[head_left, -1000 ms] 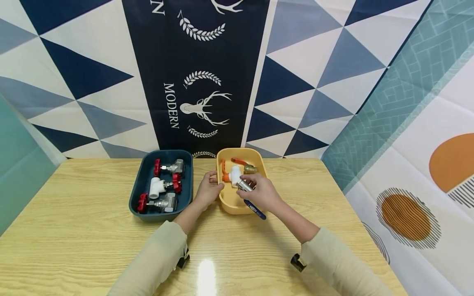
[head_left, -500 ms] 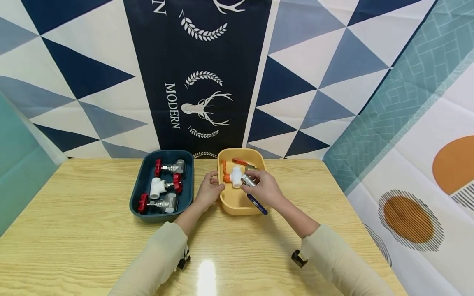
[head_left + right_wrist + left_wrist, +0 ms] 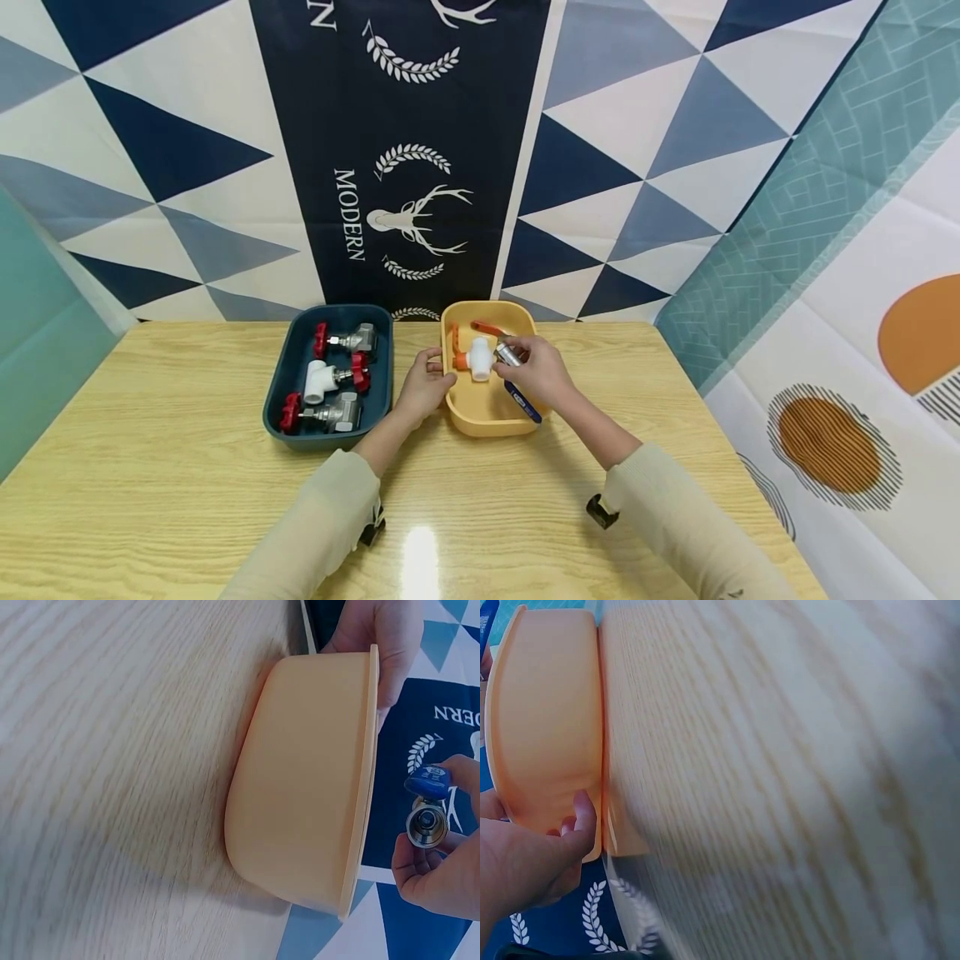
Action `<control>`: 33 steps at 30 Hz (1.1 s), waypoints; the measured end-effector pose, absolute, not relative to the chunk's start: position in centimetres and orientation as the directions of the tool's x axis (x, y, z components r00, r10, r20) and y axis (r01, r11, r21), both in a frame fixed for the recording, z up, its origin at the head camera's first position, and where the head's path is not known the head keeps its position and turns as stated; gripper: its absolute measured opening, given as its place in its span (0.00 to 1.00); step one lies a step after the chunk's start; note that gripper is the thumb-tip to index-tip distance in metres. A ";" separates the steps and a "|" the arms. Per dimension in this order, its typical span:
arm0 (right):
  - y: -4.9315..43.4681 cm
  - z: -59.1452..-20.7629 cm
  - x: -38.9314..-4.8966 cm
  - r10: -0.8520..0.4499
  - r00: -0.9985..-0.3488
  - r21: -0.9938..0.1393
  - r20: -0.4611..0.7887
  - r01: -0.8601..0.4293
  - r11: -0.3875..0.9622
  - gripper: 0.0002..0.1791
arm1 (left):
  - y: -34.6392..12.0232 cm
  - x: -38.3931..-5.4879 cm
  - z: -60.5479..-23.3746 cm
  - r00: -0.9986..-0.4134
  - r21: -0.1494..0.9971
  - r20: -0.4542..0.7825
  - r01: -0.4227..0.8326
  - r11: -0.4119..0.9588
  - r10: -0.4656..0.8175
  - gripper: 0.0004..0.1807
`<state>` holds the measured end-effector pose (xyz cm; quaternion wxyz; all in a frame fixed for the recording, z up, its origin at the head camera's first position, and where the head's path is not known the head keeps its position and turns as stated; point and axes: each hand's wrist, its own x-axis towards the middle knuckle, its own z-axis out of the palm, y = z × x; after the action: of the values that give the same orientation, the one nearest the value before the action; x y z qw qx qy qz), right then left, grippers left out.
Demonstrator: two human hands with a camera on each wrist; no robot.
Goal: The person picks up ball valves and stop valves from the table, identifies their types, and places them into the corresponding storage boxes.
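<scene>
My left hand (image 3: 423,385) holds the left side of the yellow bin (image 3: 491,428), thumb at the rim and fingers against the outer wall (image 3: 551,690). Over the bin's right half, my right hand (image 3: 542,367) grips a metal ball valve (image 3: 507,355) whose blue lever slants down toward the front right. In the right wrist view the open threaded end of this ball valve (image 3: 427,825) shows, above the bin's rim. Inside the bin lie a white plastic valve (image 3: 480,358) with an orange handle and a valve with a red lever (image 3: 487,328), its body mostly hidden behind my right hand.
A dark blue bin (image 3: 273,392) stands to the left, holding two metal valves (image 3: 341,412) and a white tee-shaped valve (image 3: 318,381), all with red handwheels. Both bins stand at the back of the wooden table (image 3: 187,483), close to the patterned wall cloth (image 3: 405,125).
My right hand has moved a little back and to the right with the blue-levered ball valve, away from the white valve. My left hand stays at the bin's left side.
</scene>
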<state>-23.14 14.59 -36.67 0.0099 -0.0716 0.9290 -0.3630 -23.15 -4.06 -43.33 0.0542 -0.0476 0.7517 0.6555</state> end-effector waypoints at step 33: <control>14.3 -37.7 -24.7 -0.044 -0.999 -0.695 0.015 -0.041 0.718 0.27 | -4.1 -23.0 -43.4 -0.990 0.984 -0.141 -0.139 0.114 0.010 0.29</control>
<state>-24.73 14.33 -37.69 0.0014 -0.0229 0.9267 -0.3751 -23.02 -4.09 -43.40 0.0558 -0.0434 0.7442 0.6642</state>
